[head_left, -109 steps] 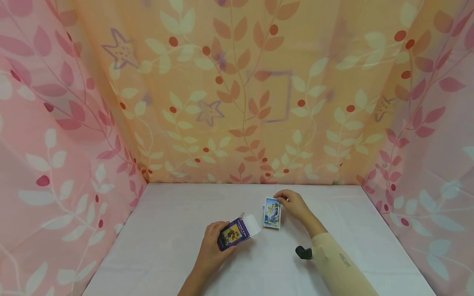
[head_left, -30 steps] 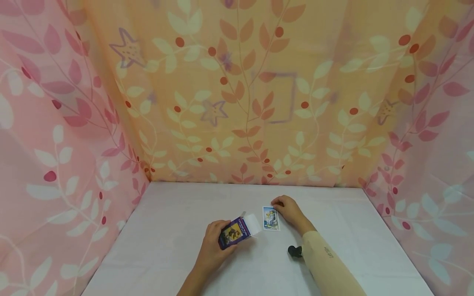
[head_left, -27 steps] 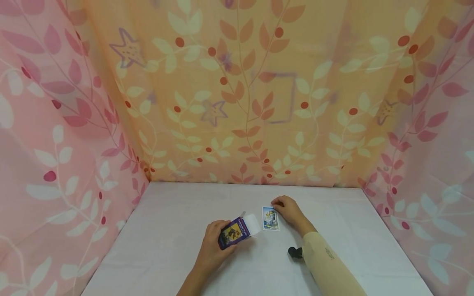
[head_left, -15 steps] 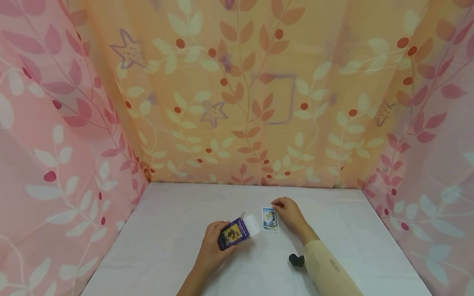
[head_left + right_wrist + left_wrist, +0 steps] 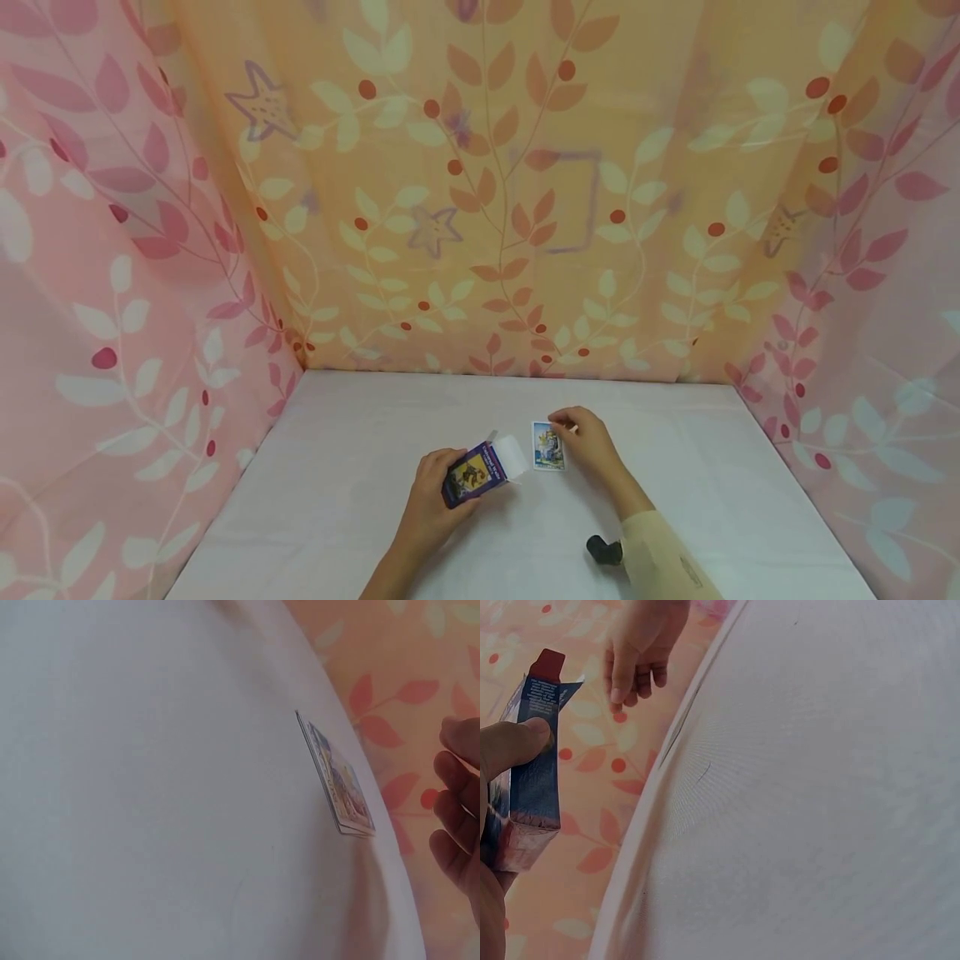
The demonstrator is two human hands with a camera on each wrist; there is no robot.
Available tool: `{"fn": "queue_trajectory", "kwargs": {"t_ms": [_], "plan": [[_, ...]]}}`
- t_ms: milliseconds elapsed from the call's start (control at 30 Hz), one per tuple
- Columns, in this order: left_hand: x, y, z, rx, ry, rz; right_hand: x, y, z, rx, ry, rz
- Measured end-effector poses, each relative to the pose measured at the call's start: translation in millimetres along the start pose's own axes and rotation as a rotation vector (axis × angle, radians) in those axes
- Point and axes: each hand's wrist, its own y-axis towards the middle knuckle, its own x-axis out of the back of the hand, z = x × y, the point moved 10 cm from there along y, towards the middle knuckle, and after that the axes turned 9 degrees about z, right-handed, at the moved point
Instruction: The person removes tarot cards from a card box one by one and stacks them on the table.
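Observation:
My left hand (image 5: pixel 435 500) grips a purple tarot card box (image 5: pixel 472 475) with a yellow picture on its front, thumb along the near side. The box's white flap (image 5: pixel 512 457) stands open toward the right. In the left wrist view the thumb presses the side of the dark blue box (image 5: pixel 536 761). Right of the box, a small stack of picture cards (image 5: pixel 548 447) lies face up on the table. My right hand (image 5: pixel 588 437) hovers at the stack's upper right corner. In the right wrist view its loosely curled fingers (image 5: pixel 454 814) are apart from the cards (image 5: pixel 341 784) and hold nothing.
A white cloth covers the table (image 5: pixel 337 433). Patterned orange curtain (image 5: pixel 480 208) rises behind it, with pink curtain on both sides. A black cylindrical thing (image 5: pixel 603 550) sticks out beside the right sleeve (image 5: pixel 663 558).
Earlier the right hand held the top card by its corner, offset over another; now the cards lie flat and lined up. The right hand has since loosened slightly. The left hand keeps the box still.

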Motion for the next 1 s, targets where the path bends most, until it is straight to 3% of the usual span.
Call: {"fn": "queue_trajectory", "kwargs": {"t_ms": [333, 533, 733, 1000], "plan": [[-2.3, -0.8, -1.8, -0.002, 0.007, 0.010, 8, -26, 24, 0.043, 0.059, -0.066], [-4.0, -0.5, 2.2, 0.033, -0.011, 0.022, 12, -40, 37, 0.088, 0.102, -0.115], [-2.1, 0.5, 2.0, 0.030, -0.014, 0.013, 13, -50, 52, 0.111, 0.157, -0.121], [0.4, 0.7, 0.1, 0.036, -0.004, 0.015, 16, -66, 81, 0.222, 0.150, -0.132]]}}
